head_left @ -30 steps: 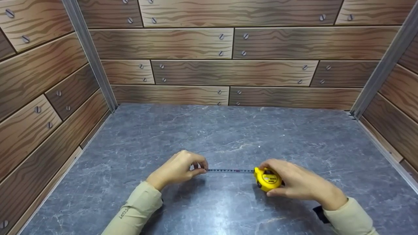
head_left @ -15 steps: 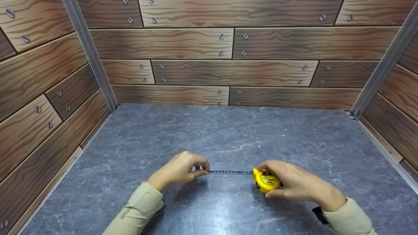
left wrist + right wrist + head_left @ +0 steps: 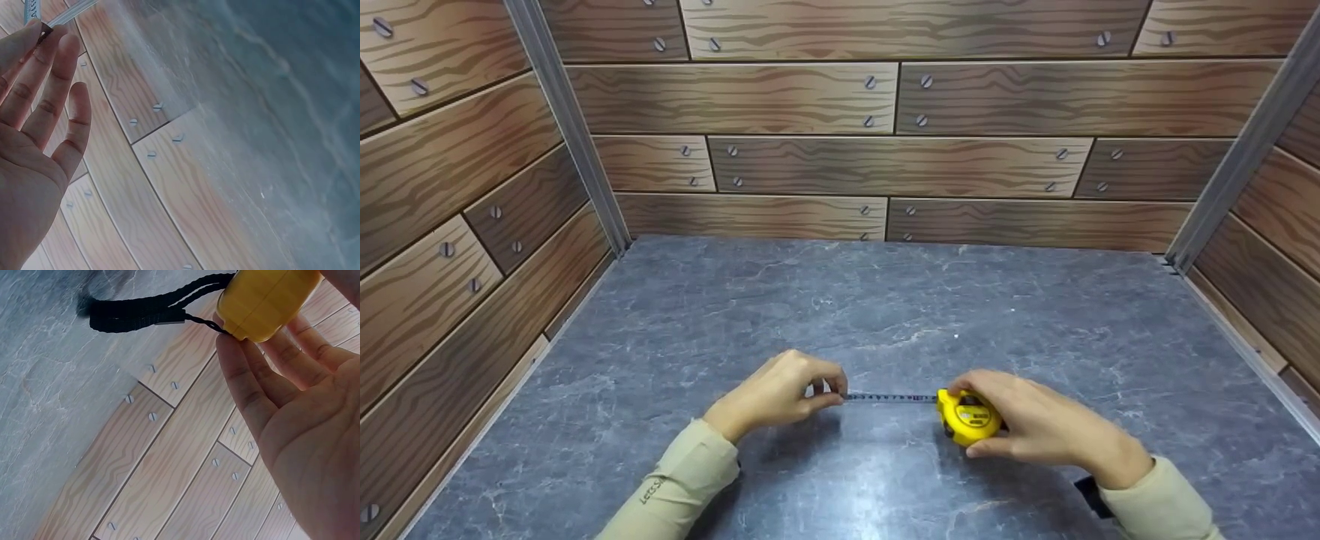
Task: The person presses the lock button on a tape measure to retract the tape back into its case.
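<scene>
The left hand (image 3: 780, 386) is pinching the free end of the blade (image 3: 885, 397) between thumb and fingers, and in the left wrist view the dark end hook (image 3: 45, 32) is showing at the fingertips. The right hand (image 3: 1035, 420) is gripping the yellow case (image 3: 971, 420) of the tape measure, with the thumb bearing on the near edge. The tape measure is sitting between the 2 hands, apparently above the grey tabletop (image 3: 840, 300), with a short length of blade spanning the gap. A black strap (image 3: 163, 309) is trailing from the case.

The step in hand appears to be controlling the drawn-out blade. For good results, both hands should be holding 1 straight line, with the blade facing flat and not twisting at the case mouth. The left fingers should be pinching firmly behind the hook, since a spring return could be snapping the end loose. The right fingers should be staying clear of the mouth. Whether the lock is engaging, the pictures are not showing
</scene>
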The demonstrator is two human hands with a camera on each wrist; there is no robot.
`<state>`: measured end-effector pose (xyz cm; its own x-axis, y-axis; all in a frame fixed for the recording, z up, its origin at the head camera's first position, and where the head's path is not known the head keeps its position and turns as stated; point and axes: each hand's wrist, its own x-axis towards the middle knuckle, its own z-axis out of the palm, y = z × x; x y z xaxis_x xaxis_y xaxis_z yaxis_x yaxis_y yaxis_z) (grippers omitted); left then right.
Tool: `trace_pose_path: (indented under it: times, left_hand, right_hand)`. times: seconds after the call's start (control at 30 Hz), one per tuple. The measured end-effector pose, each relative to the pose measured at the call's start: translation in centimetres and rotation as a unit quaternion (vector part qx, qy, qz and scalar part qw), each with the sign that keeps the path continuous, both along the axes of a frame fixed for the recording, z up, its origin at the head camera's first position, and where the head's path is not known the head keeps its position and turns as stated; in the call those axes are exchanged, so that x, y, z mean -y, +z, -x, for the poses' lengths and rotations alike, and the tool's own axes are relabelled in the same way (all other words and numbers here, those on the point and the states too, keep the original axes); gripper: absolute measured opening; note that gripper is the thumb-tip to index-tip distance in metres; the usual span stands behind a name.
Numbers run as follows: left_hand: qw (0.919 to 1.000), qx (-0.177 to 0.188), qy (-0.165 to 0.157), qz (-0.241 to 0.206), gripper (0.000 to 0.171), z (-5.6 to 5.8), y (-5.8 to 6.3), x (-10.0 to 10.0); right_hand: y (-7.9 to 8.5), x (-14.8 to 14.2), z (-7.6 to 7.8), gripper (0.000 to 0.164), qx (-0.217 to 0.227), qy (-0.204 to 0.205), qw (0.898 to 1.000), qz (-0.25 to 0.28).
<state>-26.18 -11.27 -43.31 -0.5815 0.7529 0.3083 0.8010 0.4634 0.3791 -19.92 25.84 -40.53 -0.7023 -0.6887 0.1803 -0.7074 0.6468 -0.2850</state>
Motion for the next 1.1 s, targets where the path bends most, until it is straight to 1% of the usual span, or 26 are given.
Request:
trace_pose_path:
  times: [0.17, 0.33, 0.5, 0.73, 0.87, 1.1]
  left_hand:
    - [1.0, -0.007, -0.005, 0.003, 0.003, -0.1, 0.0, -0.2]
    - [1.0, -0.005, -0.002, 0.005, 0.003, -0.3, 0.0, -0.3]
    - [0.9999, -0.01, -0.003, 0.007, 0.001, -0.5, 0.1, -0.5]
    - [0.9994, -0.025, -0.022, -0.003, 0.003, -0.7, 0.0, -1.2]
    - [0.9993, -0.024, -0.028, 0.0, 0.004, -0.8, -0.1, -1.4]
    - [0.9993, -0.022, -0.03, 0.007, 0.003, -1.1, -0.1, -1.6]
  right_hand:
    - [0.1, 0.1, 0.0, 0.062, 0.015, 0.004, 1.0, -0.003]
    - [0.1, 0.3, -0.1, 0.062, 0.025, 0.005, 1.0, -0.004]
    - [0.0, 0.4, -0.1, 0.062, 0.01, 0.014, 1.0, -0.002]
    - [-0.4, 0.7, -0.3, 0.063, -0.011, 0.023, 1.0, -0.001]
    - [-0.5, 0.9, -0.4, 0.064, -0.023, 0.027, 0.999, -0.002]
    - [-0.4, 1.2, -0.6, 0.065, -0.024, 0.029, 0.999, -0.01]
